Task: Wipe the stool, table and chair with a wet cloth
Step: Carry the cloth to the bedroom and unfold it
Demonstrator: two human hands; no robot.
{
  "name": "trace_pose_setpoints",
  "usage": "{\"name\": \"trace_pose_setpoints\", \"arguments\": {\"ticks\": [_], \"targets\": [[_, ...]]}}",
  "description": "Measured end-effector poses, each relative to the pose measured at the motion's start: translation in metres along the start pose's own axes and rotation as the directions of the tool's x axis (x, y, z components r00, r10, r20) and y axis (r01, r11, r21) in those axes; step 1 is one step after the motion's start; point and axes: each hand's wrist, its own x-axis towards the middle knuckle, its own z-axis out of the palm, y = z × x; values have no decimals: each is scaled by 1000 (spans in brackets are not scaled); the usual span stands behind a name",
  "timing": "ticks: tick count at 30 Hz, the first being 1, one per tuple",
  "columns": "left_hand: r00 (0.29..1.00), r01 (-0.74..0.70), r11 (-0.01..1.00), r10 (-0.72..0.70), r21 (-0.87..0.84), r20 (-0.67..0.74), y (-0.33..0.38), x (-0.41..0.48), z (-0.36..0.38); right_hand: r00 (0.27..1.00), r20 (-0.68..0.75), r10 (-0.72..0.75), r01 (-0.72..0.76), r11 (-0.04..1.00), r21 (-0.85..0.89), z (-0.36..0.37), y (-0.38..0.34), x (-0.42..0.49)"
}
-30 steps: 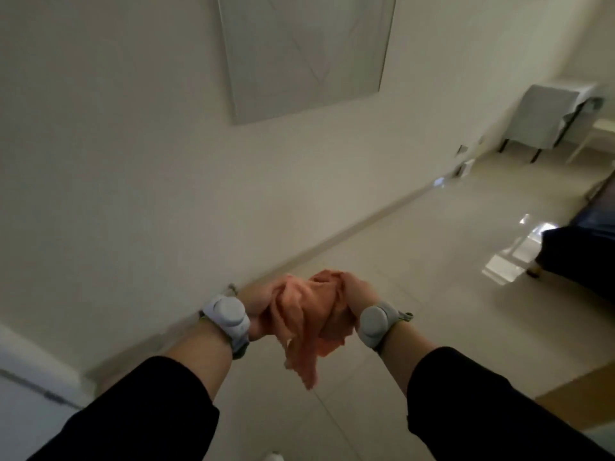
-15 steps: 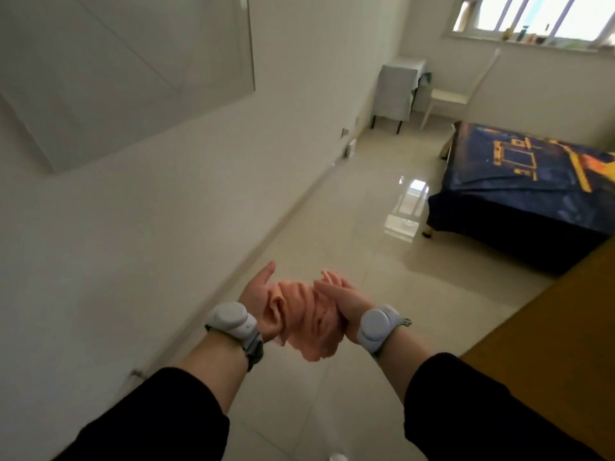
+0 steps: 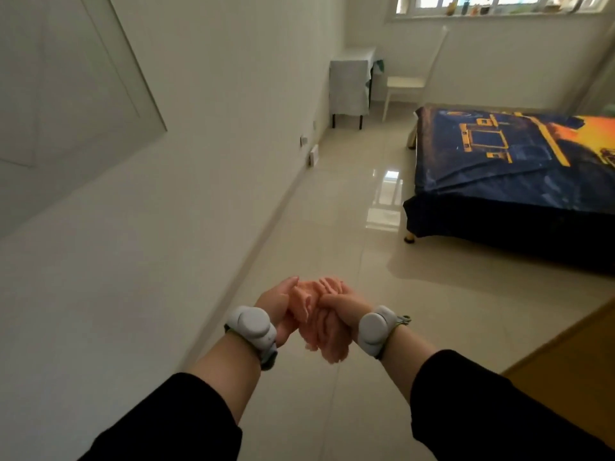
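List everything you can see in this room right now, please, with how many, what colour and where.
cloth: one, peach-orange, bunched between both hands, above the floor
table: one, under a pale grey cover, against the left wall at the far end
chair: one, white, beside the table, below the window
bed: one, dark blue cover with orange-yellow print, on the right
panel: one, grey, on the left wall
window sill: one, white, far wall, small items on it too blurred to name
floor: pale glossy tiles
wristbands: two, grey, one per wrist
left hand: closed on the cloth
right hand: closed on the cloth
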Motion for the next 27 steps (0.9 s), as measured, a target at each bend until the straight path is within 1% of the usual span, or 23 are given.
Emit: {"name": "trace_pose_setpoints", "arguments": {"ticks": [2, 3, 5, 7, 8, 9, 11, 13, 14, 15, 16, 18, 19, 20, 21, 23, 25, 27], "targets": [[1000, 11, 998, -11, 58, -2, 18, 32, -2, 998, -61, -22, 27, 997, 71, -8, -18, 36], [999, 37, 998, -37, 47, -1, 29, 48, -2, 996, -87, -35, 44, 994, 100, -12, -27, 56], [995, 94, 996, -95, -8, -44, 50, 82, -4, 990, -137, -36, 56, 988, 141, -17, -50, 90], [990, 124, 992, -125, -23, -67, 71, 128, -8, 981, -186, -45, 72, 987, 144, -22, -71, 133], [989, 126, 992, -126, -4, -79, 72, 136, -9, 980, -192, -56, 83, 987, 137, -24, -76, 138], [991, 124, 991, -121, 42, -64, 80, 159, -11, 979, -195, -55, 84, 986, 146, -26, -87, 156], [993, 117, 974, -116, 194, -15, 103, 196, -8, 981, -193, -27, 62, 982, 176, -26, -107, 194], [991, 117, 931, -130, 345, 15, 135, 246, -3, 981, -196, 1, 26, 990, 137, -24, -137, 239], [992, 90, 905, -121, 416, 48, 151, 268, 3, 979, -203, 8, 19, 991, 131, -24, -153, 258], [990, 33, 883, -92, 469, 104, 167, 284, 12, 977, -212, 16, 15, 990, 144, -28, -167, 272], [983, -43, 853, -57, 521, 175, 181, 300, 22, 973, -230, 15, 23, 987, 161, -34, -178, 286], [953, -211, 751, 18, 625, 301, 207, 326, 41, 967, -256, -8, 63, 976, 210, -47, -194, 309], [938, -286, 689, 60, 666, 341, 220, 344, 54, 964, -264, -23, 89, 967, 239, -58, -202, 321], [933, -327, 648, 107, 688, 343, 225, 348, 57, 966, -257, -33, 96, 966, 239, -61, -204, 324], [929, -349, 633, 140, 691, 341, 235, 361, 67, 961, -274, -36, 104, 966, 235, -70, -210, 334], [927, -364, 648, 184, 669, 326, 253, 394, 88, 953, -299, -50, 115, 972, 206, -92, -225, 361], [929, -365, 674, 222, 642, 296, 271, 431, 115, 948, -309, -77, 125, 982, 139, -116, -238, 395], [938, -346, 749, 263, 565, 226, 290, 468, 146, 944, -312, -109, 144, 986, 90, -141, -252, 432]]}}
